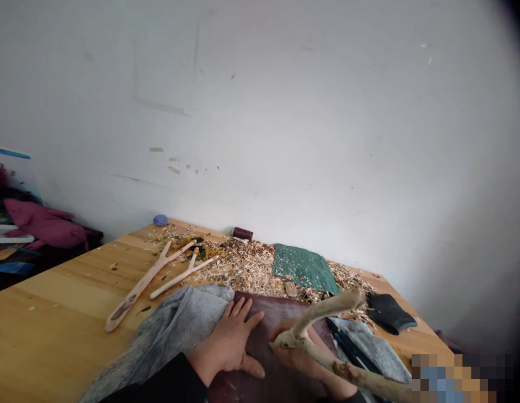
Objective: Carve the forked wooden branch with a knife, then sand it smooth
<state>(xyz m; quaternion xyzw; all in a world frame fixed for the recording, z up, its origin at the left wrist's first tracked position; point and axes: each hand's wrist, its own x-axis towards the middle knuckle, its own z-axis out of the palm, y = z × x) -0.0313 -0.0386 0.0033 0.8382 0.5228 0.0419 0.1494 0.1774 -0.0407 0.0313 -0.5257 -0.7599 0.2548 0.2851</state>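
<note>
My left hand [230, 341] lies flat on a dark red, leather-like sheet [279, 310], fingers spread and nothing in them. Just right of it, my right hand [304, 362] is closed around a forked branch [322, 309] near its fork. One arm of the branch points up and back, the other runs toward the lower right. The branch hides part of the right hand's fingers. Under the sheet is a grey cloth [179, 313], showing on both sides. Dark slim pen-like tools [355, 348] lie on it, right of the right hand.
Wood shavings [247, 266] cover the back of the wooden table [54, 313]. Two peeled forked sticks [137, 290] lie at left. Among the shavings are a green cloth [304, 266] and a brown spool [243, 233]. A black sheet [392, 313] lies right. Behind stands a wall [260, 112].
</note>
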